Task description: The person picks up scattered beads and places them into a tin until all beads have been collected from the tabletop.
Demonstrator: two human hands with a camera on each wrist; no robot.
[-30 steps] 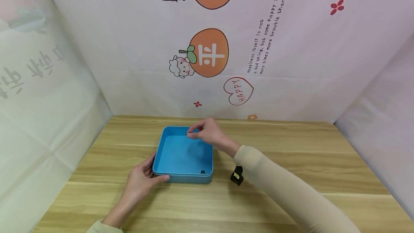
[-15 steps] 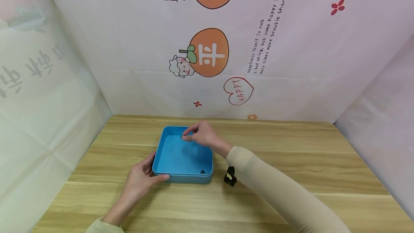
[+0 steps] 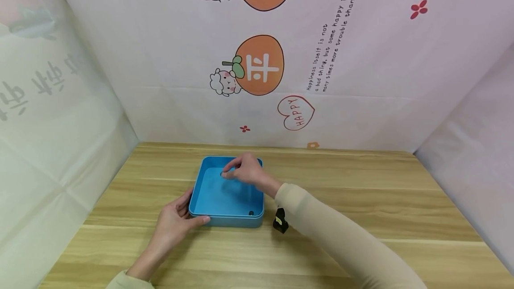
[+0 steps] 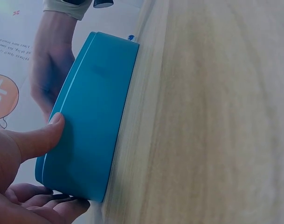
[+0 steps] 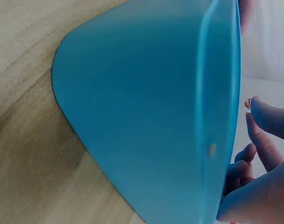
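A square blue box (image 3: 237,221) rests flat on a wood-grain table (image 3: 341,168), and at its near left corner the person's left hand (image 3: 170,224) grips it: the thumb presses the near wall just by the rim, while the other fingers curl round to the left wall. The right hand (image 3: 246,169) comes in from the box's right side and is poised over its far half, thumb and forefinger pressed together on a small marble (image 5: 247,105), clear with a red and white swirl in the right wrist view; the remaining fingers are bent inward. The marble is above the far middle part of the box's floor, and whether it is higher or lower than the rim cannot be told. Inside the box, on the floor at the near right corner, lies a small dark round thing (image 3: 251,213), too small to make out further. Just right of that same corner a black device (image 3: 280,220) with a yellow patch shows under the beige right sleeve (image 3: 341,231), which stretches away to the box's near right. Behind the box stands a white backdrop (image 3: 180,57) printed with an orange fruit (image 3: 261,66) and, further right, a red heart outline reading HAPPY (image 3: 296,113)
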